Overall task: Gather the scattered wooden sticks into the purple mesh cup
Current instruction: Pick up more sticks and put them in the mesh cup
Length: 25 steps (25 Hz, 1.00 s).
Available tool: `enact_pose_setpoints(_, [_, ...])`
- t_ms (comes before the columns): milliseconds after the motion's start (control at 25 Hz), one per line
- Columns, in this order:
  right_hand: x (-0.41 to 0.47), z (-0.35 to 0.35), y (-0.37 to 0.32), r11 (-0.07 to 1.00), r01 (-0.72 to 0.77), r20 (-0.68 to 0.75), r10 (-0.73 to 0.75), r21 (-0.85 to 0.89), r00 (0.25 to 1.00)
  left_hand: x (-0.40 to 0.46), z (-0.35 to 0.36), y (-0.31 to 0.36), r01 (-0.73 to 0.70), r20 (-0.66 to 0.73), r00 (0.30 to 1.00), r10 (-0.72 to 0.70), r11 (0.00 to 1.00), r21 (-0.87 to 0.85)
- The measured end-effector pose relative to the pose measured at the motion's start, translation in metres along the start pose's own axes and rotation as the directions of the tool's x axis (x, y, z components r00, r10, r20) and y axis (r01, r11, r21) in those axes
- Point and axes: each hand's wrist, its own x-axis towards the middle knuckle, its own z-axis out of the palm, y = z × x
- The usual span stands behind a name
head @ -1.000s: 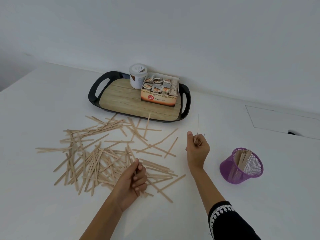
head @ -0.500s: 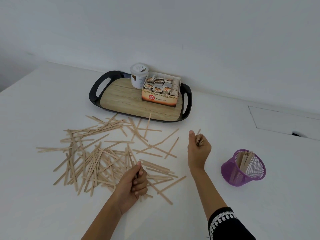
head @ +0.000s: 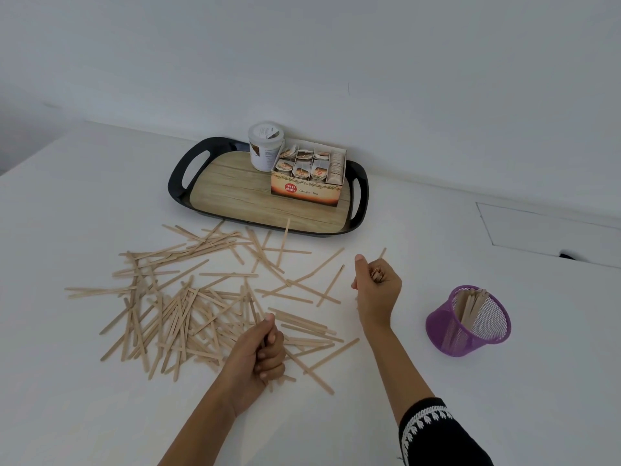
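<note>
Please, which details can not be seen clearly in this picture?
- Head view: how many wooden sticks the right hand grips; its curled fingers cover them.
- What the left hand holds; its fingers hide it.
- Small print on the white round tub: too small.

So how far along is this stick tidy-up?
Early days. Done: a small bunch of sticks already stands in the purple cup. In hand: the right hand grips a few sticks, and the left hand grips some at the near edge of the pile. Left: most sticks lie scattered on the table in front of the tray.
</note>
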Motion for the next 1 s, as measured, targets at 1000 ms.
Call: enact_pose_setpoints(1000, [-0.048, -0.028, -0.053, 0.677, -0.72, 0.483, 0.687, -0.154, 0.543, 0.0, 0.066, -0.004, 0.339, -0.099, 0.938, -0.331, 0.823, 0.456])
